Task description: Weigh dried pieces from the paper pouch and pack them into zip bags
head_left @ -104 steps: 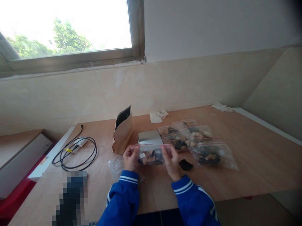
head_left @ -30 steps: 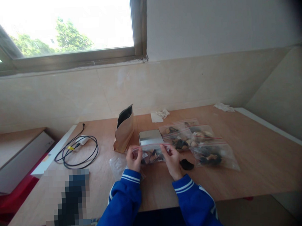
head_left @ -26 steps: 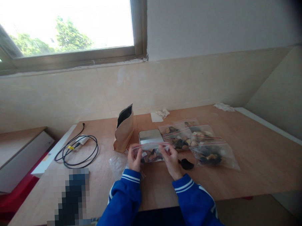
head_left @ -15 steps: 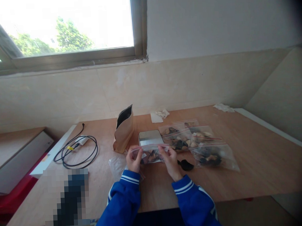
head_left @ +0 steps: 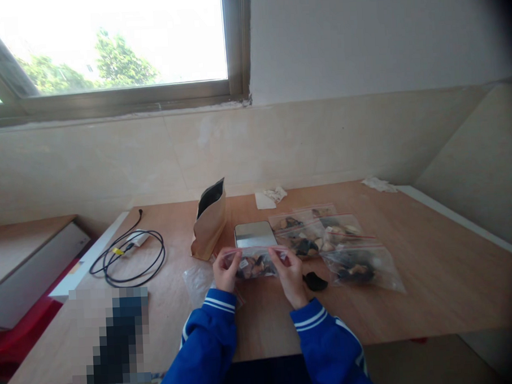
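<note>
Between my two hands a clear zip bag [head_left: 256, 264] with a reddish top strip holds brown and dark dried pieces. My left hand [head_left: 226, 268] pinches the left end of the strip, and my right hand [head_left: 290, 268] pinches the right end. Just behind the bag lies a flat scale [head_left: 255, 234] with a shiny top. A black scoop-like piece [head_left: 315, 281] rests beside my right hand; its exact kind is unclear. Under and left of my left hand is a crumpled clear plastic bag [head_left: 196, 285].
An open brown kraft pouch [head_left: 209, 222] stands behind my left hand. Several filled zip bags [head_left: 356, 267] lie to the right. A coiled black cable [head_left: 134, 257] with a white adapter is at left, near a blurred dark object [head_left: 118, 339]. Crumpled tissue [head_left: 276, 194] lies by the wall.
Both hands keep their hold on the strip and have barely moved. The bag's contents show a little more fully below the strip. The view has shifted slightly.
</note>
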Demonstrator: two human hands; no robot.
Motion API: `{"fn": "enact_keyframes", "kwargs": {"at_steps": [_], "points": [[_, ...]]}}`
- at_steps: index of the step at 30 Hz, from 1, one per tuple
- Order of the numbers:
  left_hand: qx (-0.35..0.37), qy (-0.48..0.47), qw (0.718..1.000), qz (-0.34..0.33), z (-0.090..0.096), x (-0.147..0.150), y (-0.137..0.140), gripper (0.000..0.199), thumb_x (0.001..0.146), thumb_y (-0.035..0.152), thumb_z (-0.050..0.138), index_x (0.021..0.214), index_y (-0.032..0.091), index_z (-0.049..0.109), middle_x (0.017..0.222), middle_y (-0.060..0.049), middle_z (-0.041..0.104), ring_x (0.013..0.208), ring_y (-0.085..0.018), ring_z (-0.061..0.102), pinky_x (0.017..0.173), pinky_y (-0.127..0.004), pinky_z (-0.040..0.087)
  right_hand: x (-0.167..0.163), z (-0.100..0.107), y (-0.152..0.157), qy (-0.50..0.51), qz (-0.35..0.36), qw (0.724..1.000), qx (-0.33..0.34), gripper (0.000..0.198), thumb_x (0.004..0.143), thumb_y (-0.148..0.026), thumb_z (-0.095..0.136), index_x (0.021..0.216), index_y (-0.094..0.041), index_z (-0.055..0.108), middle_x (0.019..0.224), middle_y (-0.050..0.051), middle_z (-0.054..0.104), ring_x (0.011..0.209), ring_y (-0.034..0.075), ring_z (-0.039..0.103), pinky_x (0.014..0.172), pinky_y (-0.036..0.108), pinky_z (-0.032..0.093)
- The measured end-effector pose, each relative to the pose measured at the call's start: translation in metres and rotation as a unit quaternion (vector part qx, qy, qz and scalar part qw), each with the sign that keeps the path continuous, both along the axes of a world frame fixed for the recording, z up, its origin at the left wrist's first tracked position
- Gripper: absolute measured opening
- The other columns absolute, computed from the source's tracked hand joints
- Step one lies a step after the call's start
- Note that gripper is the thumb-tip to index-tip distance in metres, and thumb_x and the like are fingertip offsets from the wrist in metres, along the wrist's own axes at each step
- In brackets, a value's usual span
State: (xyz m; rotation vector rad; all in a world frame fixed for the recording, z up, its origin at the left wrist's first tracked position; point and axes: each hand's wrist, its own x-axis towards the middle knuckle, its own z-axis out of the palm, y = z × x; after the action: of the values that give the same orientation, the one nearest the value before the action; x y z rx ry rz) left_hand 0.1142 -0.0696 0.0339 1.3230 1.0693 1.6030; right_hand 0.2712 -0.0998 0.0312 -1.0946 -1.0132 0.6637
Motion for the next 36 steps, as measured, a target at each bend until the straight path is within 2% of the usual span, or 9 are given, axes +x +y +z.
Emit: {"fn": "enact_keyframes", "kwargs": {"at_steps": [7, 10, 15, 20, 29, 36], "points": [[-0.014, -0.004, 1.000, -0.010, 0.0023, -0.0007, -0.0018, 0.025, 0.070, 0.038, 0.073, 0.077, 0.015, 0.069, 0.072, -0.003, 0.067, 0.070, -0.016, 0.063, 0.066, -0.026, 0.049, -0.0007, 0.0019, -0.0012, 0.001, -0.004, 1.000, -0.016, 0.028, 0.079, -0.044, 0.064, 0.085, -0.017, 0.068, 0.083, 0.005, 0.069, 0.079, 0.019, 0.062, 0.075, 0.033, 0.049], [-0.017, -0.007, 1.000, -0.025, 0.0025, 0.0002, -0.0033, 0.025, 0.071, 0.039, 0.072, 0.076, 0.015, 0.068, 0.073, -0.003, 0.066, 0.070, -0.016, 0.062, 0.066, -0.026, 0.049, -0.0009, 0.0012, -0.0014, 0.039, 0.011, 0.999, -0.033, 0.029, 0.078, -0.045, 0.063, 0.087, -0.017, 0.066, 0.083, 0.005, 0.069, 0.080, 0.020, 0.063, 0.077, 0.034, 0.050], [0.001, 0.014, 0.998, -0.067, 0.0028, -0.0002, -0.0040, 0.026, 0.073, 0.040, 0.070, 0.081, 0.016, 0.071, 0.082, -0.007, 0.066, 0.079, -0.018, 0.062, 0.071, -0.028, 0.050, -0.0006, 0.0030, -0.0038, 0.073, 0.041, 0.996, -0.014, 0.029, 0.079, -0.045, 0.061, 0.093, -0.019, 0.065, 0.094, 0.006, 0.068, 0.087, 0.020, 0.064, 0.080, 0.035, 0.050], [0.015, 0.018, 0.998, -0.060, 0.0033, -0.0007, -0.0029, 0.025, 0.072, 0.040, 0.071, 0.076, 0.015, 0.072, 0.081, -0.007, 0.066, 0.078, -0.018, 0.061, 0.071, -0.028, 0.049, -0.0010, 0.0034, -0.0044, 0.069, 0.078, 0.994, -0.025, 0.028, 0.078, -0.045, 0.063, 0.090, -0.019, 0.064, 0.085, 0.005, 0.069, 0.082, 0.020, 0.064, 0.076, 0.034, 0.051], [0.015, 0.030, 0.997, -0.065, 0.0061, 0.0006, -0.0045, 0.024, 0.070, 0.039, 0.072, 0.078, 0.015, 0.073, 0.079, -0.007, 0.066, 0.076, -0.019, 0.061, 0.070, -0.029, 0.050, -0.0006, -0.0036, 0.0008, 0.064, 0.039, 0.997, -0.020, 0.028, 0.076, -0.044, 0.066, 0.084, -0.017, 0.067, 0.081, 0.004, 0.068, 0.079, 0.020, 0.064, 0.077, 0.035, 0.051], [0.031, 0.030, 0.997, -0.060, 0.0063, 0.0027, -0.0039, 0.021, 0.070, 0.035, 0.074, 0.072, 0.015, 0.071, 0.076, -0.006, 0.064, 0.074, -0.017, 0.061, 0.069, -0.028, 0.049, 0.0008, -0.0007, 0.0002, 0.023, 0.051, 0.998, -0.008, 0.023, 0.078, -0.040, 0.065, 0.079, -0.018, 0.067, 0.075, 0.002, 0.065, 0.073, 0.017, 0.061, 0.070, 0.031, 0.050]]}}
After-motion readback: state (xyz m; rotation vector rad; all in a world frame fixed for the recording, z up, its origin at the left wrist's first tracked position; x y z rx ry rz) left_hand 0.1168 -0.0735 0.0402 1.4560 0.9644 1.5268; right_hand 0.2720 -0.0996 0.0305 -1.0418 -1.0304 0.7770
